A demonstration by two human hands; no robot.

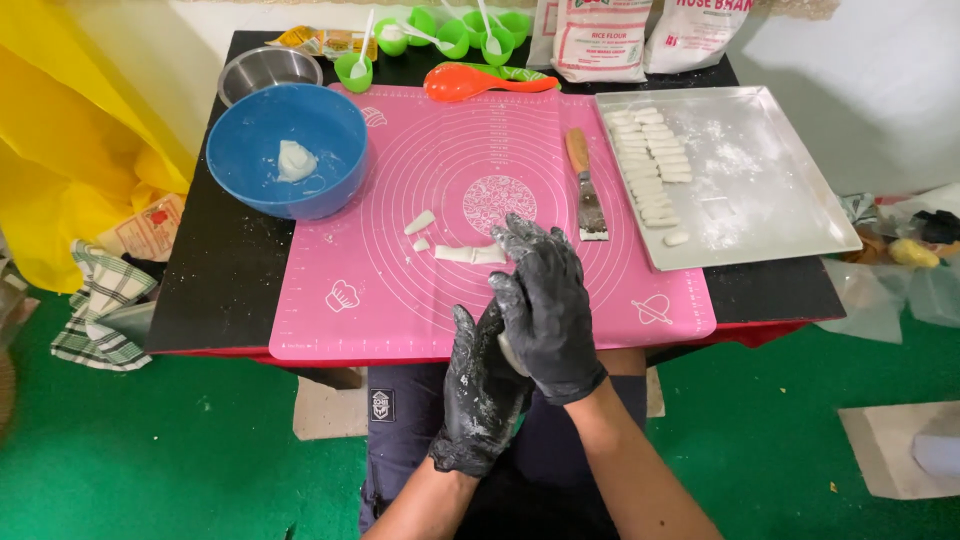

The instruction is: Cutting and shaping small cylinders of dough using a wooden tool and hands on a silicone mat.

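Both my hands wear black gloves dusted with flour. My left hand (480, 390) lies palm up near the table's front edge, and my right hand (545, 305) presses down on it with a small white dough piece (508, 350) squeezed between the palms. On the pink silicone mat (400, 290) just beyond lie a short dough strip (468, 254) and two small cut pieces (419, 222). A metal tray (780, 200) to the right holds rows of shaped dough pieces (650, 165).
A blue bowl (288, 150) with a lump of dough sits at the left, a steel bowl (268, 68) behind it. A wooden-handled scraper (584, 185) lies on the mat. An orange spoon (470, 82), green cups (450, 35) and flour bags (600, 38) line the back.
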